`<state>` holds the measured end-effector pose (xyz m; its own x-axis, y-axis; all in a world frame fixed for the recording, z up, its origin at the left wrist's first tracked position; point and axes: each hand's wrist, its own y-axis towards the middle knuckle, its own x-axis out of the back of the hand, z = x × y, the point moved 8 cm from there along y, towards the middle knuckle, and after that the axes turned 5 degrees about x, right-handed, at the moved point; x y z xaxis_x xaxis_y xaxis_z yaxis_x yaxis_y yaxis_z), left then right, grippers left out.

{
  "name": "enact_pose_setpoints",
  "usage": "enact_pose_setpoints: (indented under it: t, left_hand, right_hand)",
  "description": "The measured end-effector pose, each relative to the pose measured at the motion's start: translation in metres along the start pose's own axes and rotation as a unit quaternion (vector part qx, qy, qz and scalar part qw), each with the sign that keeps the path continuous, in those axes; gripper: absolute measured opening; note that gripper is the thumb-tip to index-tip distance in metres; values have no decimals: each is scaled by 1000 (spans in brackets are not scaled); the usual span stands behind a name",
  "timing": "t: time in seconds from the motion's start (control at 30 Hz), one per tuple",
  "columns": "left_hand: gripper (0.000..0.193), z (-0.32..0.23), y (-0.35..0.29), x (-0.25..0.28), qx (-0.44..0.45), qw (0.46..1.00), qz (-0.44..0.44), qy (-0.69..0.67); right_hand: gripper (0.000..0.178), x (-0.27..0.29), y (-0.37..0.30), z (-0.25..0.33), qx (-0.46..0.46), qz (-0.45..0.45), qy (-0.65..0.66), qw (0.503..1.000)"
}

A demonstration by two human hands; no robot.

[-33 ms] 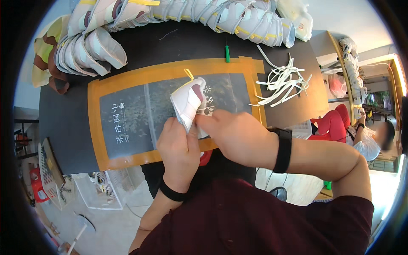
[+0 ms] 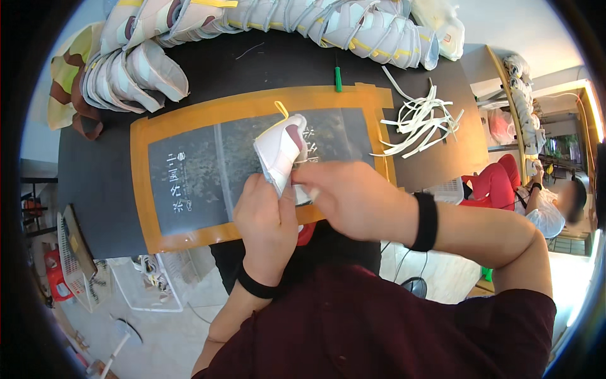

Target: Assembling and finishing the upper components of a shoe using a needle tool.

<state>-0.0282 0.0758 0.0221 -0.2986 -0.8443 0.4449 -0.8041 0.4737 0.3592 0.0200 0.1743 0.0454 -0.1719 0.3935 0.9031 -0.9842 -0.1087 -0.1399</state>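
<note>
A pale shoe upper (image 2: 276,150) with a maroon patch and a yellow loop at its heel stands tilted over the middle of the table mat. My left hand (image 2: 265,218) is closed around its lower end, thumb along the edge. Right beside it, my right hand (image 2: 344,196) is closed in a pinch at the upper's opening. Whatever lies between those fingertips is too small to make out. White laces (image 2: 429,120) lie in a loose tangle on the table to the right. A green-handled tool (image 2: 338,79) rests beyond the mat.
Many nested shoe uppers (image 2: 278,16) line the table's far edge, with another stack (image 2: 136,79) at far left. Orange tape (image 2: 142,189) borders the mat. Plastic bins (image 2: 148,297) stand on the floor at lower left. Another person (image 2: 546,208) sits at the right.
My right hand has shifted slightly, its wrist turning and the fingertips drawing together. My left hand and the shoe upper have stayed in place.
</note>
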Motion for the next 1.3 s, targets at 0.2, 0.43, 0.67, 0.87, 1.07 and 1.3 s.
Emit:
enact_pose_setpoints:
  t: [0.2, 0.43, 0.67, 0.87, 1.07, 1.3]
  left_hand:
    - [9, 3, 0, -1, -3, 1000, 10, -23]
    - [18, 23, -1, 3, 125, 987, 52, -82]
    - [27, 20, -4, 2, 150, 955, 79, -244]
    - [25, 19, -10, 4, 107, 959, 85, -247]
    - [24, 11, -3, 7, 47, 976, 86, -195]
    - [24, 22, -7, 0, 106, 963, 99, -226]
  right_hand:
    - [19, -2, 3, -3, -3, -50, 92, 994]
    - [22, -7, 1, -8, -77, -116, 217, 966]
    - [30, 3, -36, 2, -161, -77, 385, 905]
    - [19, -29, -47, 4, -256, -46, 620, 741]
    - [12, -40, -28, 2, -211, -146, 557, 790]
    - [17, -15, -18, 19, -77, -320, 284, 901]
